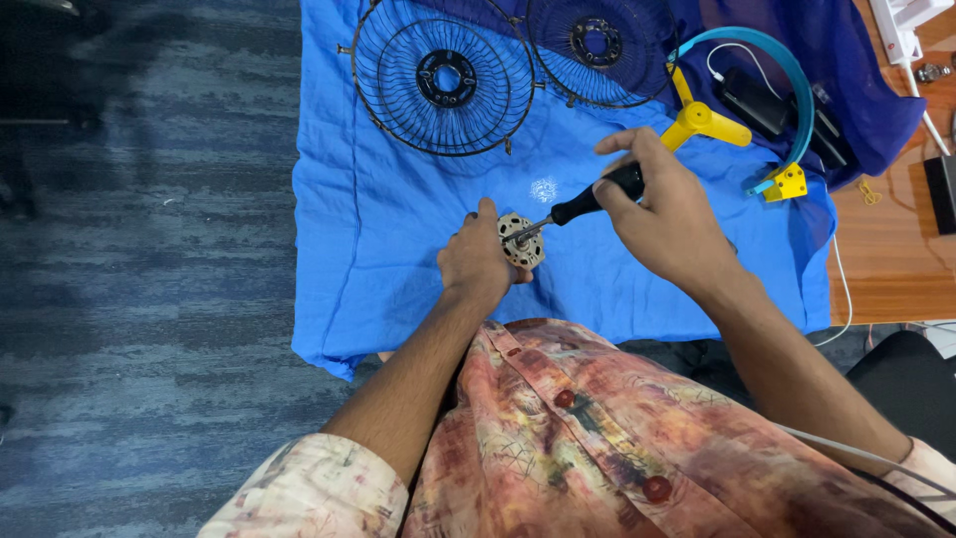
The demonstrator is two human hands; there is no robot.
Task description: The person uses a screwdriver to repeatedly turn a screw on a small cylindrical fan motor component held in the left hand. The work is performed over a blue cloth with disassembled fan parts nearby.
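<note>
Head view: left hand (pixel 476 261) clasps motor (pixel 522 240); right hand (pixel 665 209) wraps screwdriver (pixel 588 203), tip apparently seated in motor.

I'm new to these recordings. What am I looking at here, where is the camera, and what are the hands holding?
There is no machine: a person works bare-handed, filmed by a camera on their head looking down. The left hand holds a small motor on a blue cloth. The right hand holds a screwdriver, its tip at the motor. Further back lie two wire fan grilles and a blue and yellow fan frame.
</note>
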